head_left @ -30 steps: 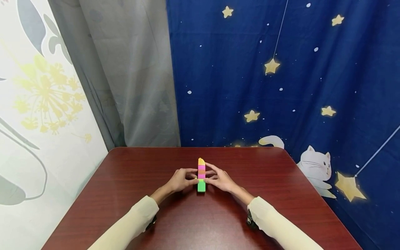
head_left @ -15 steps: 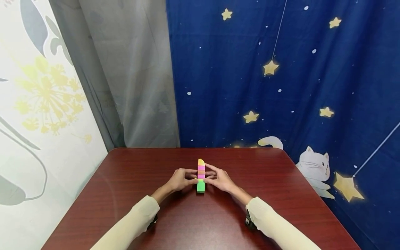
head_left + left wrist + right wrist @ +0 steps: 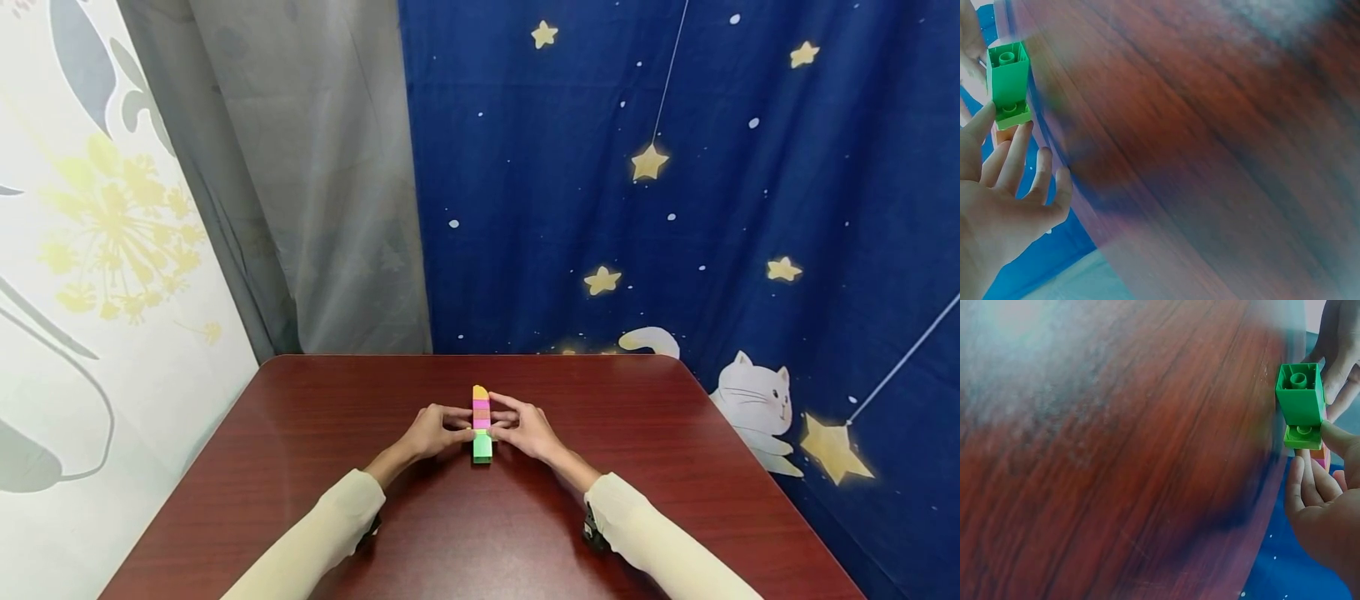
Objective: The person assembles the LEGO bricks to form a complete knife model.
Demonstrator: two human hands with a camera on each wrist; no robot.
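Note:
Between my two hands stands a stack of toy building bricks. Its base is a tall green brick (image 3: 482, 448), followed upward by a thin lime piece, then pink, orange and pink bricks (image 3: 481, 404), with a rounded yellow brick (image 3: 480, 392) on top. My left hand (image 3: 431, 432) pinches the stack from the left, thumb low near the lime piece. From the other side my right hand (image 3: 528, 431) grips it, index finger up by the yellow brick. Both wrist views show the hollow underside of the green brick (image 3: 1010, 78), tipped off the table.
A dark red-brown wooden table (image 3: 480, 533) lies beneath, its far edge just beyond the stack. Behind it hang a grey curtain (image 3: 337, 208) and a blue star-patterned curtain (image 3: 540, 167). A pale patterned panel (image 3: 150, 400) is at the left.
The top of the stack has dipped slightly and shifted left, and the green brick's dark underside now shows more. Both hands keep their hold; the right forearm has edged left.

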